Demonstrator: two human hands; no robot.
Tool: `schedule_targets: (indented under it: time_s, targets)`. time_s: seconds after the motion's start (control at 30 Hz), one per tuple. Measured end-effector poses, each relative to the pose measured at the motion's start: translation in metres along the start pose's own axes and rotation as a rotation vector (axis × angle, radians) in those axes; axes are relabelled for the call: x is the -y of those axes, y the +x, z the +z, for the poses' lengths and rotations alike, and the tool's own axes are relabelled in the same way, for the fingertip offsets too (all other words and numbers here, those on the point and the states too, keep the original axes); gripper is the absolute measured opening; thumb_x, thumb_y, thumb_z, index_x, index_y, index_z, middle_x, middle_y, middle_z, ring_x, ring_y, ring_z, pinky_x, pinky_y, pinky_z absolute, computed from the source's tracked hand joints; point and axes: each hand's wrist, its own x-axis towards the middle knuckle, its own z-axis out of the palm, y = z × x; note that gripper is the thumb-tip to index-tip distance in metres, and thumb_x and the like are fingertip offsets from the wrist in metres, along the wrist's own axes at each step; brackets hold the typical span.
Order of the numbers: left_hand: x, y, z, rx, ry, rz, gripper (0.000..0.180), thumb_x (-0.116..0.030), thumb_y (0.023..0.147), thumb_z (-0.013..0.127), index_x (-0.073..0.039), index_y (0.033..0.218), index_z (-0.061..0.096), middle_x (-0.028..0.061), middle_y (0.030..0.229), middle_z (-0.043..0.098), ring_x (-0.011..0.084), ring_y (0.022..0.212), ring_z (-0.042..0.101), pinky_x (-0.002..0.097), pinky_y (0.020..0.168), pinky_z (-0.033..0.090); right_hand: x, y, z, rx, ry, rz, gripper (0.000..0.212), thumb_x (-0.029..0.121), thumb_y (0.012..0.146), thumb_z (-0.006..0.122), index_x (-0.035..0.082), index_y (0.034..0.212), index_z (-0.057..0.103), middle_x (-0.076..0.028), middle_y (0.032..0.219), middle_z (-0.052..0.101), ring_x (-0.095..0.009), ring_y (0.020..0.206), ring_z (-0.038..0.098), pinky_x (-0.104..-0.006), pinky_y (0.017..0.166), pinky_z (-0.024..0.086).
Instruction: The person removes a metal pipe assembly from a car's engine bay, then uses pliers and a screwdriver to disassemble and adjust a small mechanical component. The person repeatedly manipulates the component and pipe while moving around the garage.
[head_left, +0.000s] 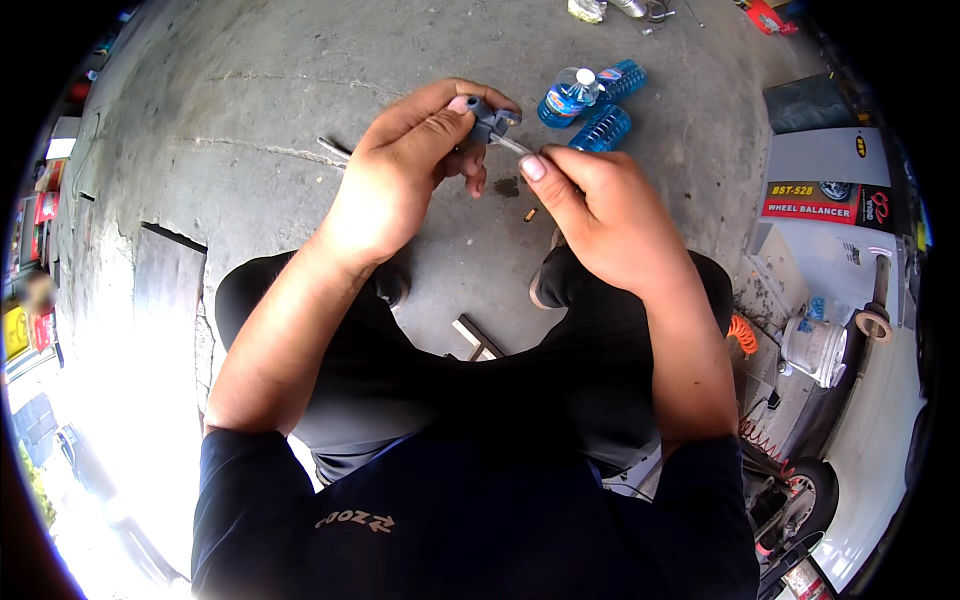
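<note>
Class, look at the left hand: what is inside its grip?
A small grey part shows partly in the left hand; the portion covered by the hand cannot be seen.

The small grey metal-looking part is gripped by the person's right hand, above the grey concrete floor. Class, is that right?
Wrong hand. The head view shows the small grey metal-looking part gripped by the person's left hand, above the grey concrete floor; the right hand holds the thin silver rod.

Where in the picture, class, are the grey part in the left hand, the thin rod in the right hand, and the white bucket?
Grey part (484,122): head view, middle of its visible body.
Thin rod (512,145): head view, its bare shaft.
White bucket (808,346): head view, its side wall.
</note>
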Motion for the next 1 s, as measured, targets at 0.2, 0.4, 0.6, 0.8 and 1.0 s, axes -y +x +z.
schedule_targets:
  time_s: [0.2,0.4,0.6,0.8,1.0]
  targets:
    - [-0.002,0.001,-0.003,-0.028,-0.215,-0.194,0.04,-0.021,0.11,0.041,0.005,0.131,0.062,0.0054,0.089,0.06,0.015,0.074,0.053,0.0297,0.064,0.044,-0.004,0.0,0.007,-0.131,-0.136,-0.119,0.04,0.036,0.109,0.059,0.004,0.086,0.065,-0.017,0.072,0.066,-0.04,0.069,0.065,-0.0499,0.063,0.05]
    - [0.002,0.0,-0.005,0.054,-0.361,-0.223,0.051,-0.032,0.11,0.042,0.008,0.139,0.058,0.002,0.092,0.059,0.0115,0.072,0.046,0.0271,0.062,0.039,-0.008,0.001,0.011,-0.113,0.027,-0.118,0.041,0.036,0.108,0.06,0.003,0.085,0.064,-0.016,0.071,0.066,-0.039,0.067,0.064,-0.0471,0.061,0.048]
    - [0.003,-0.004,0.005,0.044,-0.552,-0.24,0.055,-0.033,0.111,0.046,0.008,0.146,0.053,0.0026,0.099,0.06,0.0106,0.079,0.047,0.0252,0.069,0.04,-0.007,0.002,0.011,-0.107,0.213,-0.07,0.035,0.032,0.104,0.07,0.001,0.088,0.067,-0.012,0.068,0.062,-0.022,0.057,0.057,-0.0367,0.056,0.044]
    - [0.008,-0.003,0.005,0.093,-0.593,-0.154,0.043,-0.026,0.115,0.044,0.007,0.14,0.056,0.0082,0.104,0.066,0.0154,0.086,0.058,0.0312,0.078,0.05,-0.004,0.007,0.03,-0.409,0.443,-0.215,0.017,0.012,0.094,0.081,0.001,0.096,0.069,-0.002,0.073,0.066,-0.005,0.064,0.055,-0.0245,0.055,0.04]
    - [0.014,-0.003,0.008,0.166,-0.472,-0.075,0.047,-0.025,0.116,0.045,0.008,0.148,0.053,0.0095,0.108,0.07,0.0157,0.089,0.065,0.0335,0.084,0.055,-0.006,0.009,0.04,-0.484,0.584,-0.201,0.02,0.001,0.089,0.084,0.001,0.101,0.069,-0.003,0.087,0.071,-0.003,0.072,0.059,-0.0206,0.056,0.041]
